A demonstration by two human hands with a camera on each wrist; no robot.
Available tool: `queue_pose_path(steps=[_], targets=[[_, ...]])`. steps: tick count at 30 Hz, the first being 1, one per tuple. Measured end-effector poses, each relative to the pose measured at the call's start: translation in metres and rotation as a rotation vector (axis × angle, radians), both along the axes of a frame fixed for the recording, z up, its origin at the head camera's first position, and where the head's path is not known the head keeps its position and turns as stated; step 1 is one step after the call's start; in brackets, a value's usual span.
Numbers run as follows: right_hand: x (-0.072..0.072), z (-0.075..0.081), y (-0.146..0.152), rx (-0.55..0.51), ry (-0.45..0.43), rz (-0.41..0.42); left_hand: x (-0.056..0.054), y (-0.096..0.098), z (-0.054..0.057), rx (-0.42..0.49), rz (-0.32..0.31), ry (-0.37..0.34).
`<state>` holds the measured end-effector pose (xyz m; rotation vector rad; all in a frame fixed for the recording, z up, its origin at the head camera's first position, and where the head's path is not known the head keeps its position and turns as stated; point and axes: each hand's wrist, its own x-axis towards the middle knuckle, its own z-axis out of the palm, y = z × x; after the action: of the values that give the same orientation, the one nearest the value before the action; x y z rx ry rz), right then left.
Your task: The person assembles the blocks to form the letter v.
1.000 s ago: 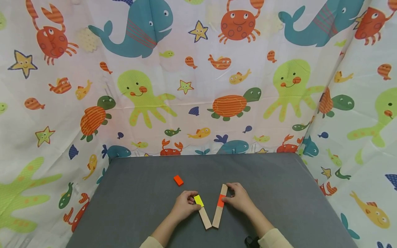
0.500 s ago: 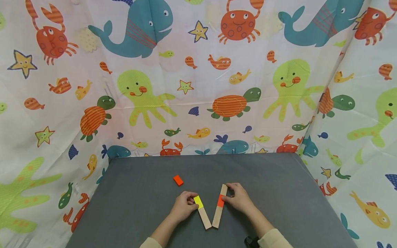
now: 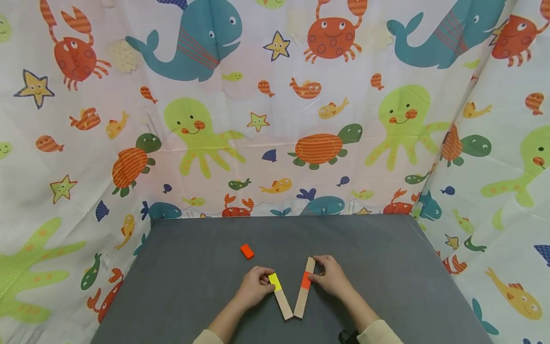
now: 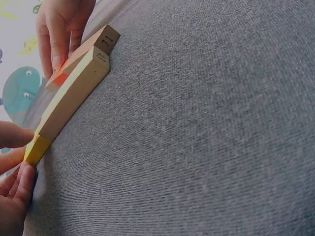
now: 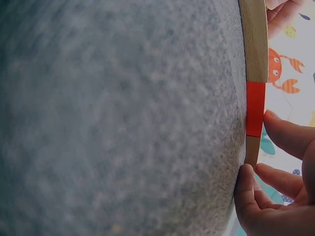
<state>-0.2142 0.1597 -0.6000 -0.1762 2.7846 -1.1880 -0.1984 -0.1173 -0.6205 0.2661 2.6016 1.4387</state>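
Note:
Two rows of blocks form a V on the table, meeting at the near end in the head view. The left row has a long wooden block [image 3: 283, 304] with a yellow block [image 3: 275, 282] at its far end. My left hand [image 3: 254, 285] pinches that yellow block from the left. In the right row, an orange block [image 3: 306, 280] lies between a long wooden block [image 3: 301, 304] and a wooden end piece [image 3: 310, 264]. The thumb of my right hand [image 3: 333, 276] touches the orange block's side, while its other fingers hold the wooden piece's far end.
A loose orange block [image 3: 247, 251] lies farther back, left of the V. Grey cloth covers the table [image 3: 193, 258]. Behind and beside it hangs a curtain [image 3: 266, 129] printed with sea animals. A black object [image 3: 348, 336] is by the right sleeve.
My left thumb has slid slightly left along the yellow block's side. The blocks and right hand stay in place; the head view has shifted a little.

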Motion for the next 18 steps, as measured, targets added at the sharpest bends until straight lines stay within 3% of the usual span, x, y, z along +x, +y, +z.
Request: queue_pose_path(steps=[8,14,18], targets=[[0.001,0.0,0.0,-0.011,-0.004,0.0,-0.009,-0.012,0.005,0.116,0.041,0.011],[0.0,0.0,0.0,-0.014,-0.007,0.0,-0.024,-0.029,0.015,0.139,0.162,0.081],[0.0,0.0,0.0,-0.01,-0.011,-0.003,-0.031,-0.04,0.014,0.107,0.254,0.138]])
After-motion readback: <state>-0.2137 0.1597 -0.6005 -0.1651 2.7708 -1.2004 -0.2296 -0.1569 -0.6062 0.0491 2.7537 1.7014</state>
